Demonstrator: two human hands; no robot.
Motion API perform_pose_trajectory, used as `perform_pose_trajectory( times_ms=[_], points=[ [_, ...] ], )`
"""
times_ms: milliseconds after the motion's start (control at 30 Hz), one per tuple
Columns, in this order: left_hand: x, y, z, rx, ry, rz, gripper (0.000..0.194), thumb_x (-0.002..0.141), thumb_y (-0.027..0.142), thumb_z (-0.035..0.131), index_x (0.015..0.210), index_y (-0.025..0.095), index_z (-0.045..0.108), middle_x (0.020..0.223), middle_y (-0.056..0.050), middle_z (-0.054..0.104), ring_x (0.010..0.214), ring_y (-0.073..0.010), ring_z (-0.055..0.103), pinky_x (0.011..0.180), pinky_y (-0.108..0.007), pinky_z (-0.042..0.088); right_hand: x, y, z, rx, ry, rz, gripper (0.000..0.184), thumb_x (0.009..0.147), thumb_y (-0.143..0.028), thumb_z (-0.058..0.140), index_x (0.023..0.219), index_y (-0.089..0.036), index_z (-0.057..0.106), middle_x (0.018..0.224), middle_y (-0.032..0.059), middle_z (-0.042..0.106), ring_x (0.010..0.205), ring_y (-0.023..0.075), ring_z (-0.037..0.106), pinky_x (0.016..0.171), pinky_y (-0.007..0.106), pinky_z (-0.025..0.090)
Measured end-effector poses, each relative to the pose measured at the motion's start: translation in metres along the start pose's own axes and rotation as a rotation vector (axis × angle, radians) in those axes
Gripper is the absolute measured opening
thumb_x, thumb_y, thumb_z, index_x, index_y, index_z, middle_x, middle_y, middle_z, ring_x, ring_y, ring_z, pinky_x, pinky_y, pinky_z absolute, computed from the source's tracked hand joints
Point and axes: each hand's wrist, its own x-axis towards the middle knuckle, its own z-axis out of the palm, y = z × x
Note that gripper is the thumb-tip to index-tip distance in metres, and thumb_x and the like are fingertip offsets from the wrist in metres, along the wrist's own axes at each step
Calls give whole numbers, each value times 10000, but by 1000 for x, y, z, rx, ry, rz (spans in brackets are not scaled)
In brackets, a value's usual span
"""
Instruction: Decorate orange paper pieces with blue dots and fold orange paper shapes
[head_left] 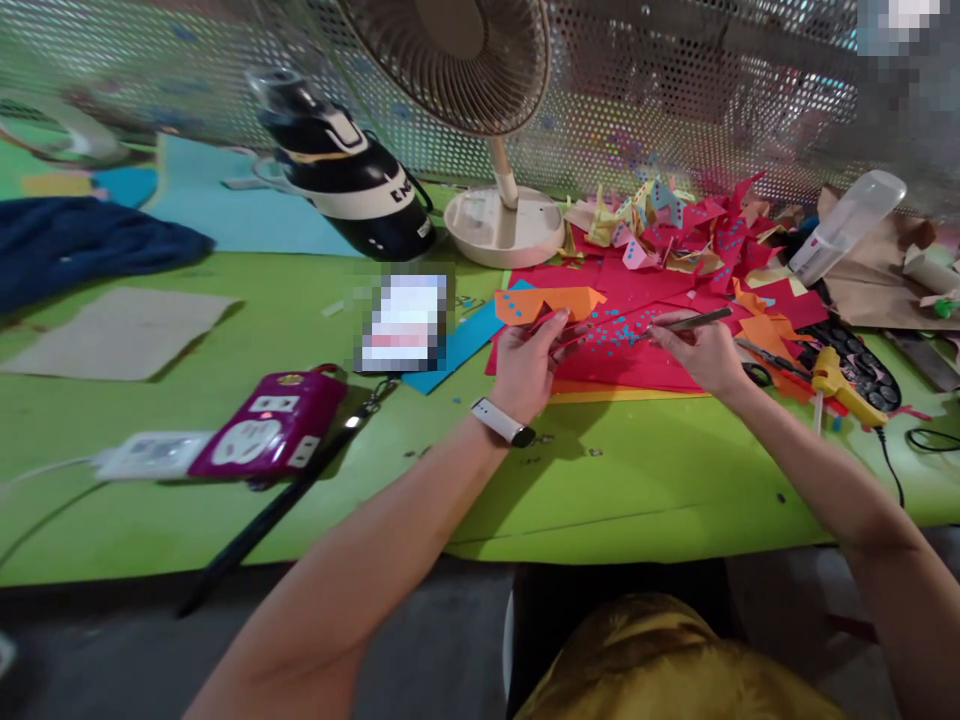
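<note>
My left hand [526, 366] pinches an orange folded paper [551, 302] between thumb and fingers; a few small blue dots show on its left end. In my right hand [703, 350] are slim dark tweezers [706, 317], held like a pen, with their tip down among loose blue paper dots [619, 328]. Those dots lie scattered on a red paper sheet [637, 372] between my two hands. Under the left side of the red sheet, a blue paper strip [459, 345] sticks out. Part of the orange paper's lower edge is hidden by my fingers.
Behind the red sheet is a heap of folded paper pieces [675, 225]. A fan [499, 235] and a black bottle [367, 190] stand at the back. To the right lie a yellow glue gun [844, 390] and scissors [772, 357]; to the left, a phone [405, 322] and a purple case [266, 430].
</note>
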Motion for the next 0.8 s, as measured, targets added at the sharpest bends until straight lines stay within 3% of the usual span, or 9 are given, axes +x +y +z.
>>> perform_pose_trajectory(
  times_ms=[233,567,800],
  points=[
    [0,-4,-2,-39,-13,-17,226,684,235,809,861,180,680,809,-24,758,756,-178,748,700,-277,609,5,29,23,177,21,18,342,816,-495,664,931,-175,694,880,76,752,834,207,734,797,351,595],
    [-2,-3,-1,3,-11,-48,200,710,222,780,876,172,679,839,-43,766,754,-190,750,692,-295,611,9,44,32,335,0,61,339,784,-509,715,918,-198,710,885,58,762,822,221,748,785,370,615],
    [-3,-3,-1,30,-23,-54,177,716,236,782,856,181,687,851,-43,766,781,-194,748,683,-293,608,9,49,32,331,-8,61,338,794,-513,704,914,-198,705,893,59,758,817,222,753,767,362,615]
  ],
)
